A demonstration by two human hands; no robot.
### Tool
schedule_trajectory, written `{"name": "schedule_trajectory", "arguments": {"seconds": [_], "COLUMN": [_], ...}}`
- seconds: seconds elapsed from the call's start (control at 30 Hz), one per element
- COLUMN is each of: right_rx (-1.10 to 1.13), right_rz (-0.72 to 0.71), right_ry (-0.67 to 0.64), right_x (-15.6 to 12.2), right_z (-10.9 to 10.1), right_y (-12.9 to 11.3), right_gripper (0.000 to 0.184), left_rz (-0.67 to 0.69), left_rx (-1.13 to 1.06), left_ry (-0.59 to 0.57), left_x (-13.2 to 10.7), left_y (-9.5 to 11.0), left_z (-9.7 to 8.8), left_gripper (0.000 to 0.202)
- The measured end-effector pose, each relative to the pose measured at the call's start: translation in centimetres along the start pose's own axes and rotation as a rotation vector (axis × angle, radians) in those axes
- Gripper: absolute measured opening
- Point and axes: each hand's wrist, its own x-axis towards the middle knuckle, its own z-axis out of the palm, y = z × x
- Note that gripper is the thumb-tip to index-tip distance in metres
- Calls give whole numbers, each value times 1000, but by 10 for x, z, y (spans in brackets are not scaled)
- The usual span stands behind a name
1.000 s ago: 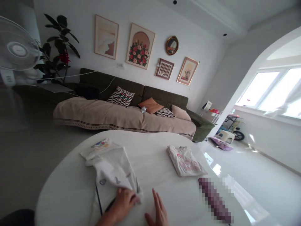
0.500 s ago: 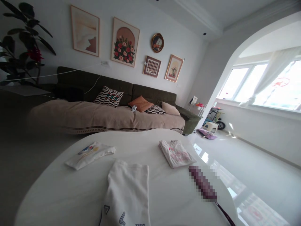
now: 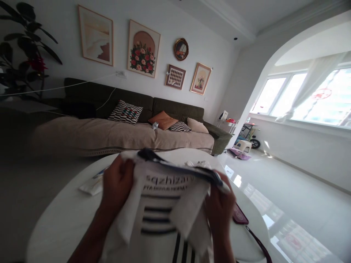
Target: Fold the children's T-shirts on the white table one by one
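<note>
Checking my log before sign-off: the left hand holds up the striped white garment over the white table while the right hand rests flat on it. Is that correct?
The right hand is not resting on the white table: the head view shows it gripping the striped white garment, as the left hand does.

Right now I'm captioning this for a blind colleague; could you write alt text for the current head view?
A person's left hand and right hand hold up a dark-striped white garment at a white table. Behind stands a dark green sofa with a beige cover, below framed pictures.
</note>
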Motion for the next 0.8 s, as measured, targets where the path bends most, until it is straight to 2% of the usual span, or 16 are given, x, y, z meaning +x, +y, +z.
{"name": "schedule_trajectory", "arguments": {"seconds": [0.07,0.1,0.17,0.2,0.27,0.33,0.43,0.47,0.5,0.57,0.67,0.8], "right_rx": [2,-5,-55,-92,-187,-331,-550,-604,-641,-664,-615,-518], "right_rz": [-46,-23,-6,-5,-6,17,118,144,159,155,114,66], "right_ry": [-56,-104,-181,-231,-352,-481,-717,-749,-757,-727,-695,-582], "right_x": [37,50,55,48,16,-28,-94,-110,-123,-139,-147,-154], "right_z": [38,53,73,78,84,87,92,92,92,89,79,66], "right_y": [9,20,48,65,100,133,166,173,177,182,183,189], "right_gripper": [46,52,61,60,52,46,43,44,46,48,47,42], "left_rz": [57,38,8,-7,-17,-12,-67,-55,-17,28,86,291], "left_rx": [100,118,148,160,178,198,410,476,524,609,658,600], "left_ry": [-62,-78,-98,-103,-134,-228,-649,-738,-772,-775,-717,-575], "left_x": [38,51,58,51,17,-34,-113,-133,-148,-164,-166,-177], "left_y": [-1,-8,-30,-45,-76,-105,-139,-146,-151,-156,-163,-187], "left_z": [29,42,59,63,68,70,71,70,67,60,45,21], "left_gripper": [29,33,37,37,37,38,42,44,45,43,42,43]}}
